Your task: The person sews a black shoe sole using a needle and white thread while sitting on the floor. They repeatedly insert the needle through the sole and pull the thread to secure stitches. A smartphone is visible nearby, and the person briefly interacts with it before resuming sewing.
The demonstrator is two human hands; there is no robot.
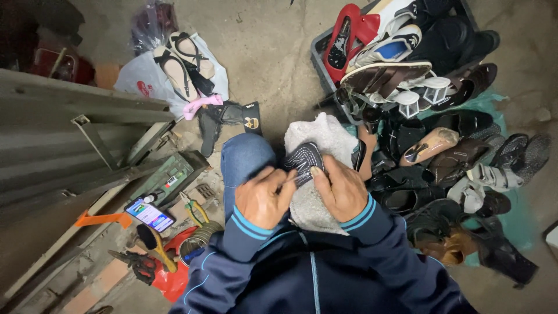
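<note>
In the middle of the frame, the left hand [263,199] and right hand [343,192] pinch a dark shoe [303,160] on a grey towel [325,139] (best gripped tight near the stitches so it cannot slip).

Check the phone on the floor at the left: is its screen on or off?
On. The phone lies face up beside the pliers, its screen lit with bright, colourful content.

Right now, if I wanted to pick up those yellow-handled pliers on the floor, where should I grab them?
Take the pliers by the two yellow handles, which point toward the lower right. Come straight down from above, since they lie flat on the floor with nothing over them. Stay off the metal nose at the upper left. A coiled ring sits just below the handles, so close your fingers across both handles partway up.
</note>
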